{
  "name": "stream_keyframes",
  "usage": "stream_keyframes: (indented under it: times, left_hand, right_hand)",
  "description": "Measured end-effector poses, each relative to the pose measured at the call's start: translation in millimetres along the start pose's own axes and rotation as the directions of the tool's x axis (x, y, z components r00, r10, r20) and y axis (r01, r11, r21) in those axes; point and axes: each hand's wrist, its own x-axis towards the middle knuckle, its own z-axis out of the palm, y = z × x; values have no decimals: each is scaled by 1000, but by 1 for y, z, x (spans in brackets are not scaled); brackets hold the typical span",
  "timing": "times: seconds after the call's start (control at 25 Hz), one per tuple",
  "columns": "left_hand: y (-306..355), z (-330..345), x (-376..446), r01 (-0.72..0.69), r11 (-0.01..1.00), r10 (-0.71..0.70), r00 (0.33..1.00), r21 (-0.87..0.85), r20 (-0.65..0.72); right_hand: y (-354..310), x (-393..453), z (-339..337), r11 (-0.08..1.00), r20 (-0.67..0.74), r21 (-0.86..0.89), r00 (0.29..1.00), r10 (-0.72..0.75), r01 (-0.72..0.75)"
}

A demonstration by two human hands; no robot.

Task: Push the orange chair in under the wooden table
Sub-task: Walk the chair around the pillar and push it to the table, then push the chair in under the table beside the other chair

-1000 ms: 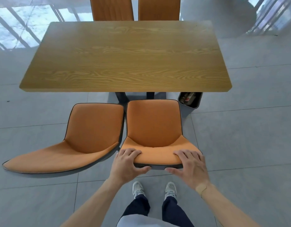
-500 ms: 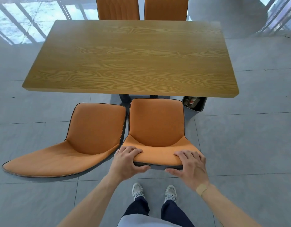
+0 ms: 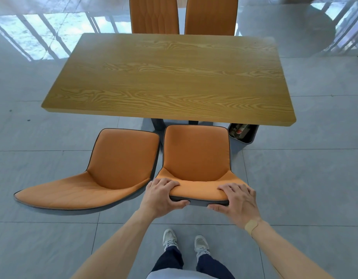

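Note:
An orange chair with dark edging stands in front of me, facing the wooden table. The front edge of its seat lies just short of the table's near edge. My left hand grips the left end of the chair's backrest top, fingers over the cushion and thumb on the grey back. My right hand grips the right end the same way. The chair's legs are hidden beneath the seat.
A second orange chair stands close beside the first on its left, angled outward. Two more orange chair backs rise behind the table's far side. A small grey bin sits under the table's near right corner. The floor is grey tile.
The chair and both hands have shifted slightly forward toward the table, and my view has come closer. The grip on the backrest is unchanged.

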Motion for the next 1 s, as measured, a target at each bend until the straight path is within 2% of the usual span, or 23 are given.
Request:
stream_keyframes:
  times: [0.2, 0.28, 0.36, 0.48, 0.68, 0.84, 1.0]
  left_hand:
    - [11, 2, -16, 123, 992, -123, 992, -33, -17]
    - [17, 4, -25, 176, 983, -177, 984, -51, -13]
    - [22, 4, -35, 217, 975, -217, 976, -51, 3]
    - [19, -6, -53, 245, 967, -244, 969, -74, 26]
    - [-12, -34, -94, 299, 939, -297, 954, -171, 35]
    - [-67, -55, -154, 338, 897, -368, 928, -285, -58]
    - [-138, -73, -221, 384, 847, -459, 877, -369, -141]
  right_hand:
    - [1, 2, -8, 1000, 88, 7, 996, 6, -7]
    - [-1, 5, -14, 1000, 174, -4, 985, 4, -4]
    - [-6, 7, -22, 999, 258, -17, 966, -28, 33]
    - [-29, 7, -26, 994, 281, 23, 953, -112, 110]
    - [-97, 5, -21, 971, 232, 41, 943, -240, 237]
    - [-173, 2, -12, 935, 191, 42, 915, -354, 353]
    - [-269, -9, -1, 885, 194, 154, 864, -464, 440]
